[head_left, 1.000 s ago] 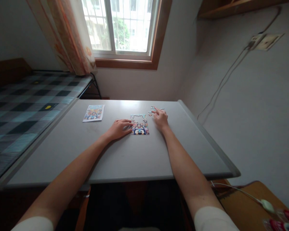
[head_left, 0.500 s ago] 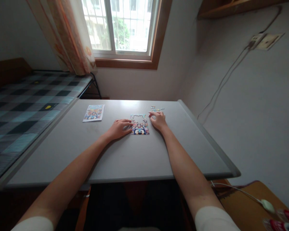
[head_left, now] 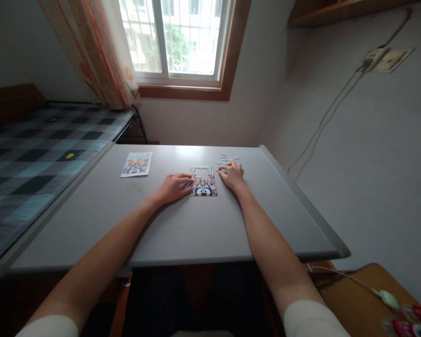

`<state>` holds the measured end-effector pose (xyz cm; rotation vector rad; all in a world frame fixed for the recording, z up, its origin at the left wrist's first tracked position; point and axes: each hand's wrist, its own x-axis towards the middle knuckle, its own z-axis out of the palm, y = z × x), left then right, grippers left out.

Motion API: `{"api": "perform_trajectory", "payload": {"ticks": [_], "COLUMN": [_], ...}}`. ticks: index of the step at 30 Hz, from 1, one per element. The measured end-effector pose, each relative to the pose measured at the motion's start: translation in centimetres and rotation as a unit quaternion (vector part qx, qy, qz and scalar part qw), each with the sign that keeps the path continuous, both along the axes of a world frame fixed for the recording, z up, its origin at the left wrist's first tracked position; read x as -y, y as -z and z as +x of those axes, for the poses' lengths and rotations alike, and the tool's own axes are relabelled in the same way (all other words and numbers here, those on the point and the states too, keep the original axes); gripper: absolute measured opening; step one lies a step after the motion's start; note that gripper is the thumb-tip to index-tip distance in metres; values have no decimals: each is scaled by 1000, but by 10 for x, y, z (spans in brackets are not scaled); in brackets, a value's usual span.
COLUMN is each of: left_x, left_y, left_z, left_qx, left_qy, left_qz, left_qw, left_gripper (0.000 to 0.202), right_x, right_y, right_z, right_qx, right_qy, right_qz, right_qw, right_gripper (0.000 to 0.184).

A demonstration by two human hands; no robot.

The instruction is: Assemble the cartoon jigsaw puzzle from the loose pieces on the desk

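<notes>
A partly assembled jigsaw puzzle (head_left: 204,190) lies flat on the table, with a blue-and-white cartoon face along its near edge and a gap in its upper middle. My left hand (head_left: 176,186) rests at its left side, fingers stretched and apart, their tips touching the border. To the right of the puzzle is my right hand (head_left: 232,176), its thumb and fingertips drawn together on a small puzzle piece that is mostly hidden. Just beyond that hand, several loose puzzle pieces (head_left: 223,156) are scattered.
A printed picture sheet (head_left: 136,164) with a similar design lies left on the grey table (head_left: 196,229). A checkered bed (head_left: 73,135) stands left, below a curtain. Cables run down the right wall to a low wooden surface (head_left: 368,281).
My right hand has shifted slightly right and its fingertips have lowered a little toward the table. My left hand and the puzzle stay where they were.
</notes>
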<state>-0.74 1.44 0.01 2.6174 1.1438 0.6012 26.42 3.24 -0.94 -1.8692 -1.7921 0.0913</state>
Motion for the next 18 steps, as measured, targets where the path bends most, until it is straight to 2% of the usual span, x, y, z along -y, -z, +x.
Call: {"api": "perform_trajectory", "payload": {"ticks": [5,9,13,18], "left_x": [-1,0,0,-1], "left_y": [0,0,0,1], "left_z": [0,0,0,0], "left_qx": [7,6,3,6], "left_qy": [0,-1,-3,1], "left_qz": [-9,-8,-7,-4], "left_qw": [1000,1000,1000,1000], "left_gripper": [38,38,38,38], "right_x": [0,-1,-1,-5], "right_y": [-2,-2,-4,-7], "right_z": [1,1,-1,-9], "right_qx": [-1,-22,-115,-234], "right_qy": [11,17,18,-59], "right_qz": [-20,-6,-4,43], "right_qw": [1000,1000,993,970], "right_gripper": [17,16,10,11]}}
